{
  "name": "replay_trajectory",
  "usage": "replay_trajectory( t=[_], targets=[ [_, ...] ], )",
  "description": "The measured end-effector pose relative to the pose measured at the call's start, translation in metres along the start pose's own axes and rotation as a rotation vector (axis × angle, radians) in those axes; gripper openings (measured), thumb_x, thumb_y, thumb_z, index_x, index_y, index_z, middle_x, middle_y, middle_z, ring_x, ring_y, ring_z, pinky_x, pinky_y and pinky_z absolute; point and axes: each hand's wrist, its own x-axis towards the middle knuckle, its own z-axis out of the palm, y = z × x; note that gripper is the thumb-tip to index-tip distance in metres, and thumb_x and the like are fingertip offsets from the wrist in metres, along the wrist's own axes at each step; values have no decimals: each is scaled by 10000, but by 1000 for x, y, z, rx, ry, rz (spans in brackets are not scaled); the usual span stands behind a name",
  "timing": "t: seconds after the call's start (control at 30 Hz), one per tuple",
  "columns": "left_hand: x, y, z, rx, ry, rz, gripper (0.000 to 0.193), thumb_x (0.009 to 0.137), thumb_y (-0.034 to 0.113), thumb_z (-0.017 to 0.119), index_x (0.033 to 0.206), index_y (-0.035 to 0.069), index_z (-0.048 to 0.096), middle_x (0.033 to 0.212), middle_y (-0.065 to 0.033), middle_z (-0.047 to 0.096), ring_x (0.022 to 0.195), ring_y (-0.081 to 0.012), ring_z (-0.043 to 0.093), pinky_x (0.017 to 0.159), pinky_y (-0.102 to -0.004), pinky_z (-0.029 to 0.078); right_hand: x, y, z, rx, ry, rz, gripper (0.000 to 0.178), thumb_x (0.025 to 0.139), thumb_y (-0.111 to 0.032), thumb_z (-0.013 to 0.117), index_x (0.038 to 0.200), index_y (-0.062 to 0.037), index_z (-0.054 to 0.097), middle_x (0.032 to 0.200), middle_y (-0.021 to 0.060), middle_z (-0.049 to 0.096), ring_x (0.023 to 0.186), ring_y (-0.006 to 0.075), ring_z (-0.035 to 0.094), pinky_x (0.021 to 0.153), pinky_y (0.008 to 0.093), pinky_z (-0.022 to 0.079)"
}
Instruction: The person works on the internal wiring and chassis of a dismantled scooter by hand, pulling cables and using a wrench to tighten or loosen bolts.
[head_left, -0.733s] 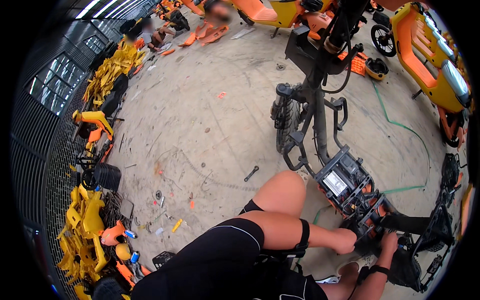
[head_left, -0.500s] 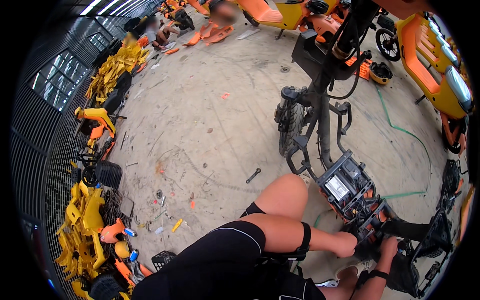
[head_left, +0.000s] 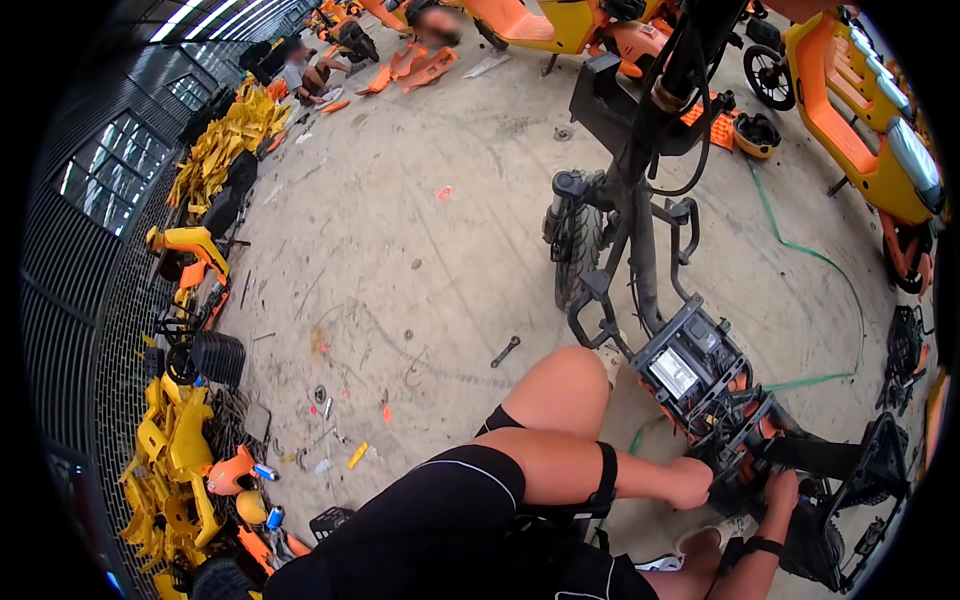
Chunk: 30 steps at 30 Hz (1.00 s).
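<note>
A stripped scooter frame [head_left: 643, 255] stands in front of me on the right, its bare metal and wiring exposed. Behind its open black box [head_left: 702, 345], my left hand [head_left: 688, 484] is curled closed against the dark parts of the rear section. My right hand [head_left: 781, 490], fingers bent, is just to the right, below the black rear bar [head_left: 815, 457]. What either hand grips is hidden by the fingers and dark parts. Black straps circle both of my forearms. The front wheel [head_left: 578, 250] points away from me.
A wrench [head_left: 506, 351] and a yellow-handled tool [head_left: 358, 455] lie on the concrete floor. Yellow panels [head_left: 175, 430] are heaped along the left wall. Assembled scooters [head_left: 860, 150] line the right side. A green hose [head_left: 815, 255] crosses the floor. People are farther back.
The view has shifted slightly. Both hands stay at the rear of the scooter frame with little visible movement.
</note>
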Motion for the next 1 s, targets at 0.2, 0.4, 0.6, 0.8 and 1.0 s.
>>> replay_trajectory(
  t=[0.2, 0.4, 0.6, 0.8, 1.0],
  targets=[
    [-1, 1, -1, 8, 0, -10, 354, 868, 267, 545, 816, -51, 692, 823, -231, 687, 857, -407, 676, 770, -505, 540, 5, 2, 1, -24, -71, -12, 360, 850, -279, 688, 1088, -8, 677, 1115, 249, 661, 1074, 427, 614, 880, 488, 509],
    [3, -5, 5, 9, 2, -9, 355, 863, 267, 544, 837, -53, 693, 881, -247, 686, 879, -411, 673, 773, -508, 540, 0, 2, 4, 18, -12, -40, 324, 828, -231, 716, 1054, -3, 680, 1108, 247, 662, 1063, 423, 620, 875, 486, 515],
    [3, -3, 6, 16, 6, -42, 357, 863, 270, 544, 856, -53, 697, 884, -250, 685, 884, -416, 671, 781, -507, 538, 1, 6, 12, 53, 53, -91, 326, 790, -198, 728, 1027, 20, 675, 1062, 249, 671, 1055, 432, 618, 863, 494, 518],
    [6, -3, 15, -199, 90, -182, 406, 902, 307, 531, 889, -66, 689, 914, -259, 684, 898, -412, 672, 801, -498, 530, -14, -7, 14, -51, 158, -231, 320, 803, -247, 704, 921, 50, 694, 944, 243, 683, 917, 430, 646, 818, 484, 520],
    [13, -13, 12, -263, 87, -300, 445, 930, 339, 525, 927, -79, 678, 948, -259, 682, 922, -399, 672, 822, -490, 515, -58, -53, -61, 327, -321, -427, 360, 865, -326, 672, 779, 23, 665, 739, 143, 665, 686, 314, 629, 645, 387, 484]
  ],
)
